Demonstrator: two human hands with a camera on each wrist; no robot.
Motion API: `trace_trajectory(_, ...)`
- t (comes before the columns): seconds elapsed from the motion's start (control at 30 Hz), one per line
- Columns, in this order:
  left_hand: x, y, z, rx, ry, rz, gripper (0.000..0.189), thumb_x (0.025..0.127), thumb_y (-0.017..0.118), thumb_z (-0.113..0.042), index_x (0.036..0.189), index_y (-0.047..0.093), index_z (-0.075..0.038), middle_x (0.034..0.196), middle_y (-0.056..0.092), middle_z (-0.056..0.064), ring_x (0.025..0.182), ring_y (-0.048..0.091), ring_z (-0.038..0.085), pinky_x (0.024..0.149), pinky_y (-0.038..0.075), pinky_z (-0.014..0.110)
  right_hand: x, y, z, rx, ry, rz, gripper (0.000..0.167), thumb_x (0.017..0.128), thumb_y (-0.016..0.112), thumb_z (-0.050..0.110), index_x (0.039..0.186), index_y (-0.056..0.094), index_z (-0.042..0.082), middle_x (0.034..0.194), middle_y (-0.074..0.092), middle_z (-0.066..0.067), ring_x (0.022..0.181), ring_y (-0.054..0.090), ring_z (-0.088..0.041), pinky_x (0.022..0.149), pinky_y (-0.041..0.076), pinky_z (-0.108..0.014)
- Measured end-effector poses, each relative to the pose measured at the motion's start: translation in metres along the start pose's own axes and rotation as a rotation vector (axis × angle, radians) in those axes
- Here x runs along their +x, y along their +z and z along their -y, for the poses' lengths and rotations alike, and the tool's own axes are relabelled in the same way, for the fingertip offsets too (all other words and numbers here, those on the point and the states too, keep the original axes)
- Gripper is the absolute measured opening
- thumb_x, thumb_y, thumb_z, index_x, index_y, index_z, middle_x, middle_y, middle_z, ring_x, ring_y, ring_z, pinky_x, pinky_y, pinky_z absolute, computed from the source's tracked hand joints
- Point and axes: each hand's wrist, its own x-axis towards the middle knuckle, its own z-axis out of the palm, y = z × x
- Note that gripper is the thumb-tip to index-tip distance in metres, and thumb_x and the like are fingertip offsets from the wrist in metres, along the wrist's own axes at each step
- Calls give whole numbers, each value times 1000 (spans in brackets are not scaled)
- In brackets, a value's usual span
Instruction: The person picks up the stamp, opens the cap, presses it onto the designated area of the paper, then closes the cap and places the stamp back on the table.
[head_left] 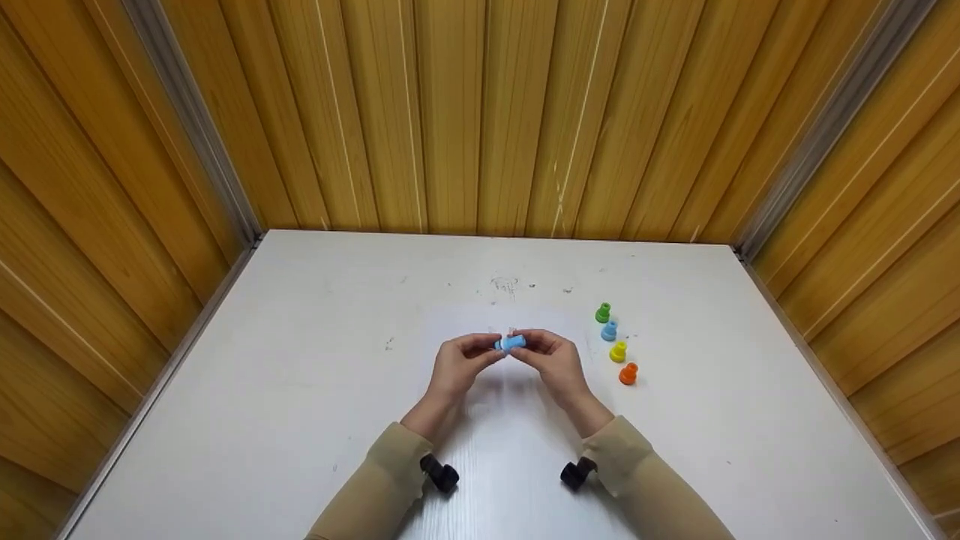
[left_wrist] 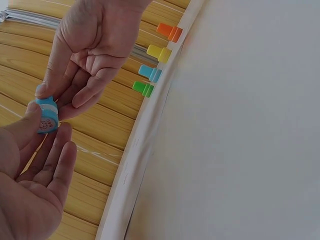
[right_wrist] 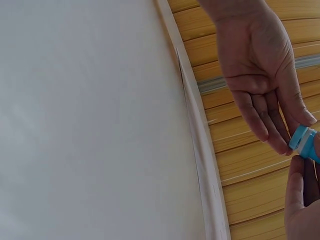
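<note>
Between my two hands is a small light blue stamp, held over the white table. In the left wrist view the stamp shows a white band and a round end with a reddish print. My left hand pinches the printed end with thumb and fingers. At the other, narrower end, my right hand pinches it too. Part of the stamp is cut off by the frame edge in the right wrist view. Fingertips hide some of its sides.
Right of my hands, a green stamp, another blue stamp, a yellow stamp and an orange stamp stand in a row. Small dark marks dot the white table. Wood-patterned walls enclose its back and sides.
</note>
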Motion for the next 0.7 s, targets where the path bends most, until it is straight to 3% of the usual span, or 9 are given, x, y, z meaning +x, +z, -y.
trace_trajectory(0.33, -1, 1, -2, -5, -11, 5, 29, 89, 80, -8, 115, 76, 3, 114, 77, 20, 99, 75, 22, 86, 63, 25, -1, 1, -2, -43, 2, 14, 29, 86, 80, 0, 115, 74, -5, 117, 77, -14, 100, 73, -11, 90, 62, -23)
trace_trajectory(0.7, -2, 1, -2, -50, -49, 3, 27, 89, 80, -6, 114, 76, 4, 110, 78, 18, 91, 75, 14, 82, 65, 27, -3, 1, -5, -54, 24, 13, 30, 86, 82, 3, 115, 76, 0, 117, 78, -8, 101, 74, -12, 89, 62, -23)
